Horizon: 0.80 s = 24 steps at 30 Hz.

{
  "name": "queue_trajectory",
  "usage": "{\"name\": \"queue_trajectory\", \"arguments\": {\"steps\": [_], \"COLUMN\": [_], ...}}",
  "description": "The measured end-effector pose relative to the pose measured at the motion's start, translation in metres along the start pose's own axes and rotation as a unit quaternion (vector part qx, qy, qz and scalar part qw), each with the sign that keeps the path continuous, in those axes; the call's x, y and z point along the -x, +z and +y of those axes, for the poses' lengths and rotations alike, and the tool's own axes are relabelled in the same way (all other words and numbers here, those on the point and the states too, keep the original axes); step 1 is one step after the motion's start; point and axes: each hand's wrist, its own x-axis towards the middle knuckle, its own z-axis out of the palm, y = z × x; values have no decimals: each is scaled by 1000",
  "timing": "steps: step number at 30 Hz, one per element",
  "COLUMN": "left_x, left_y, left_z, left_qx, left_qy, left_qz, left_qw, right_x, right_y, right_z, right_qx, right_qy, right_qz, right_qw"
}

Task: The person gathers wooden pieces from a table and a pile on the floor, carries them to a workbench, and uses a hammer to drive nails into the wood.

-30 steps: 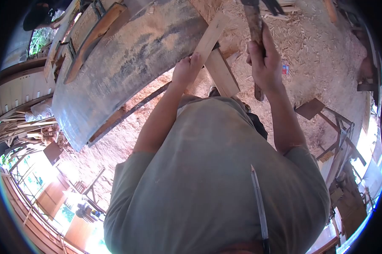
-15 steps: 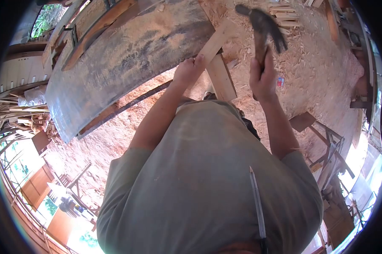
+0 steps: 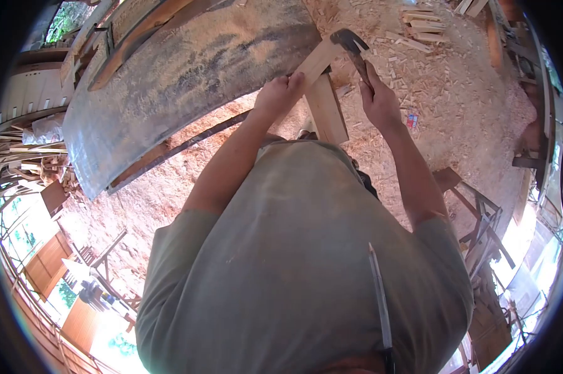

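Note:
My right hand (image 3: 381, 106) is wrapped round the wooden handle of a claw hammer (image 3: 350, 41). The hammer's dark head meets the far end of a pale wooden board (image 3: 317, 61) in this view, its claws pointing right. My left hand (image 3: 279, 98) grips the near part of that board, thumb on top. The board slants up and to the right, across the right end of the dusty workbench (image 3: 200, 75). Below it, a second pale plank (image 3: 327, 112) runs down from the bench end toward my body.
Wood chips and sawdust cover the floor (image 3: 443, 100). Several short wood pieces (image 3: 426, 26) lie at the top right. A long wooden piece (image 3: 131, 47) rests along the bench's far left side. A wooden frame (image 3: 481, 212) stands on the right. Scrap sticks (image 3: 29, 156) are piled at left.
The hammer has swung down and left from its raised position to the board's far end, and my right hand moved with it. My left hand keeps its hold on the board.

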Motion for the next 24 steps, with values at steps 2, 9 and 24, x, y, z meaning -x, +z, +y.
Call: {"name": "queue_trajectory", "arguments": {"steps": [2, 9, 24], "left_x": [-1, 1, 0], "left_y": [-1, -11, 23], "left_z": [1, 1, -46], "left_qx": [2, 3, -73], "left_qy": [-2, -7, 52], "left_qz": [3, -42, 30], "left_qw": [1000, 999, 995], "right_x": [-7, 25, 12], "right_y": [-10, -25, -8], "right_z": [-16, -14, 3], "right_qx": [-38, -30, 91], "right_qy": [-28, -209, -25], "right_qz": [49, 96, -135], "right_qw": [998, 973, 986]}}
